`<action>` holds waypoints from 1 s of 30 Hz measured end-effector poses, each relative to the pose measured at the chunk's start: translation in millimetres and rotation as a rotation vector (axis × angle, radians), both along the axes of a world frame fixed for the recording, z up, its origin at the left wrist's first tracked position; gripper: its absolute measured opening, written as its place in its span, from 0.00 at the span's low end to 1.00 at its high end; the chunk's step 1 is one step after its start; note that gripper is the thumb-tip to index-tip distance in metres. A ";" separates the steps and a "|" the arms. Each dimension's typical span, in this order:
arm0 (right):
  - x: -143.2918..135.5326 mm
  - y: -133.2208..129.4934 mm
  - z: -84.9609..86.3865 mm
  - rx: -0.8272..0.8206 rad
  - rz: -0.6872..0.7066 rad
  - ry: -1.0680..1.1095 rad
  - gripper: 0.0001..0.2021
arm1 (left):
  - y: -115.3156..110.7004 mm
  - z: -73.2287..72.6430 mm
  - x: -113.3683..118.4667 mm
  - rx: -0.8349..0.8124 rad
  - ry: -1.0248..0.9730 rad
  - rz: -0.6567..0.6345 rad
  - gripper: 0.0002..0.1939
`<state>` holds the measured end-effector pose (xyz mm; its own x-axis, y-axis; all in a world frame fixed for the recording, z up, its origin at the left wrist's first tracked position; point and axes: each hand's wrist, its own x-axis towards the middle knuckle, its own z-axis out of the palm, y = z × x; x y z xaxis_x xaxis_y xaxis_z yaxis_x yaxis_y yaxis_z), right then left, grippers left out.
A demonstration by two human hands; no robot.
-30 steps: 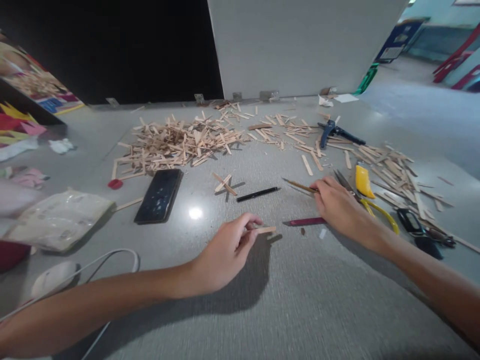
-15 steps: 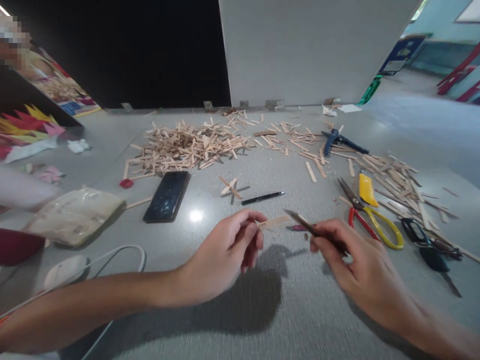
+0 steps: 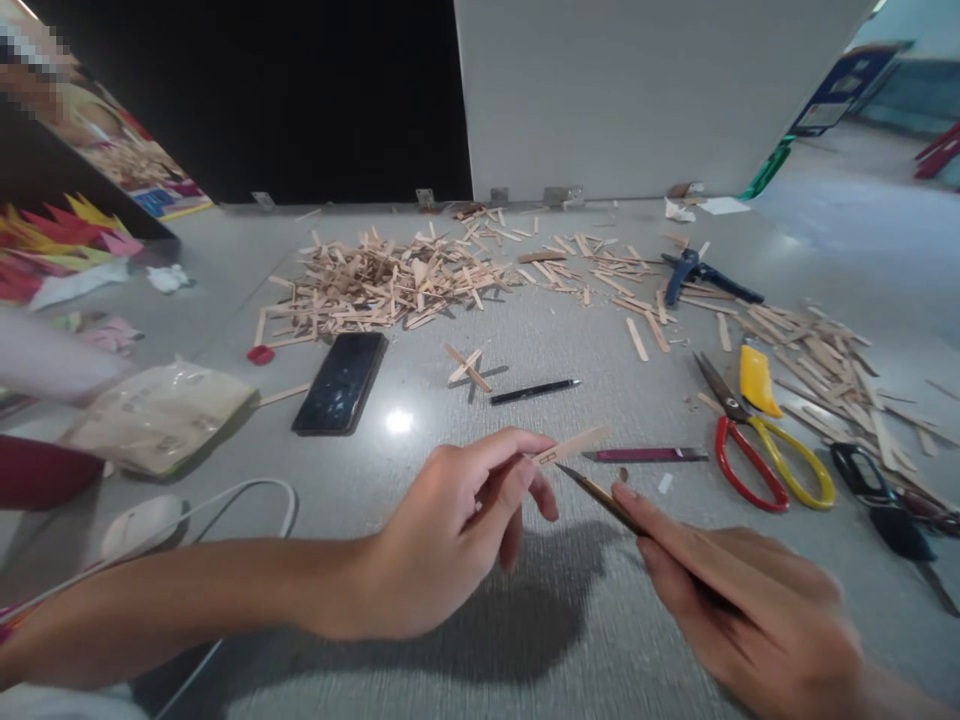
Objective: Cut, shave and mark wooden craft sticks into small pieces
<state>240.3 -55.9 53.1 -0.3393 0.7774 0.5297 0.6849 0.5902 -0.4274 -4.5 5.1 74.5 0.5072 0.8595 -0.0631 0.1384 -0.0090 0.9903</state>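
Note:
My left hand [image 3: 465, 525] is closed on a flat wooden craft stick [image 3: 581, 445], pinched between thumb and fingers. Small rectangular marks or cuts show on the stick near my thumb. A slim craft knife [image 3: 600, 497] with a pointed dark blade is gripped in my right hand [image 3: 739, 590], its tip just below the stick. Whether the tip touches the stick I cannot tell. Behind my right hand lies a dark red, narrow blade-like tool [image 3: 652, 455]. A black pen [image 3: 536, 391] and a few crossed sticks [image 3: 469, 368] rest beyond my left hand.
A heap of wooden sticks [image 3: 390, 285] spreads across the back. At right are scissors [image 3: 742, 430], a yellow-handled cutter [image 3: 759, 378], blue pliers [image 3: 701, 277] and keys [image 3: 892, 510]. A phone [image 3: 341, 383], plastic bag [image 3: 169, 415] and white cable [image 3: 277, 485] lie left. Another person's arm [image 3: 52, 350] enters at left.
My right hand has moved down and right, turning the knife so its tip sits below the stick. More of the dark red tool shows. The stick is tilted more upward.

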 end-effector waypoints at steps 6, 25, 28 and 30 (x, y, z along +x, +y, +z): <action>4.9 -10.0 8.3 -0.021 -0.004 -0.060 0.43 | 0.3 1.2 0.4 -0.002 0.020 0.012 0.16; 2.2 -10.3 3.5 0.005 -0.034 -0.132 0.40 | -3.9 -4.8 1.3 -0.078 -0.053 0.023 0.12; -1.4 -14.5 0.6 0.024 -0.064 -0.136 0.40 | -5.4 -7.1 0.6 -0.017 -0.029 0.020 0.11; -2.9 -17.0 -0.3 0.052 -0.081 -0.155 0.41 | -5.8 -9.6 0.0 0.048 -0.001 0.004 0.10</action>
